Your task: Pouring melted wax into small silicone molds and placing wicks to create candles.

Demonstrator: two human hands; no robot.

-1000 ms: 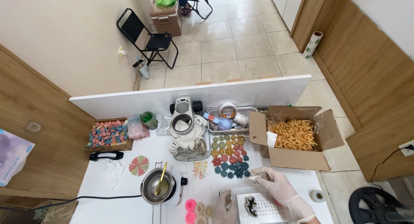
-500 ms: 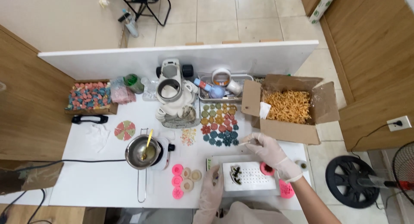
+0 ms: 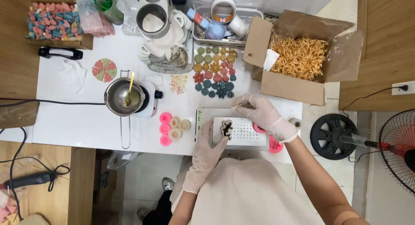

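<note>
One white bench [image 3: 78, 121] is seen. On it one white perforated rectangular tray [image 3: 248, 133] is steadied by the gloved left hand [image 3: 207, 149], fingers spread along its edge. One thin stick [image 3: 236, 106] is pinched by the gloved right hand [image 3: 261, 113] fingers above the tray.

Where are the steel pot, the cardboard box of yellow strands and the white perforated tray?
steel pot [image 3: 121, 96], head view, on its inner wall.
cardboard box [image 3: 294, 87], head view, on its front wall.
white perforated tray [image 3: 248, 132], head view, on its bare dotted surface.
</note>
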